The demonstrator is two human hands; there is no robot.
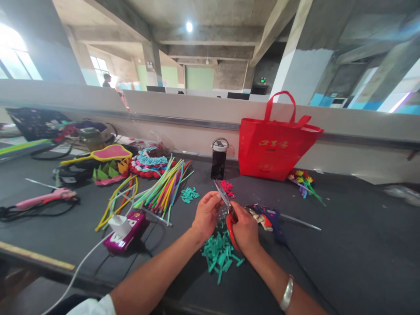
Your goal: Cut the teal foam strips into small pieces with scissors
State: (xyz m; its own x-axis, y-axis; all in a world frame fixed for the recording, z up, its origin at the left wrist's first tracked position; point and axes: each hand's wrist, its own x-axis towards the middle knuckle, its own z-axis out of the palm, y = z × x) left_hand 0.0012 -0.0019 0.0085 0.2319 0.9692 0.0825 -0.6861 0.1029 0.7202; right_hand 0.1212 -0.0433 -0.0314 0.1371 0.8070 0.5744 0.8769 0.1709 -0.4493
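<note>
My right hand (245,228) grips a pair of scissors (232,223) by its red handles, the metal blades pointing up and away to the left. Close against the blades, my left hand (207,213) is closed in a pinch; whatever lies between its fingertips is too small to make out. Below both hands spreads a loose pile of short teal pieces (219,256). A smaller heap of teal bits (190,195) sits to the left, and some red bits (227,188) lie just beyond the scissors.
Colourful pipe cleaners (164,186) lie left of centre, near a purple power strip (126,234) with a white plug. A blue glue gun (274,221) rests at right. Behind stand a dark bottle (218,164) and a red bag (275,148). A pink glue gun (46,199) lies far left.
</note>
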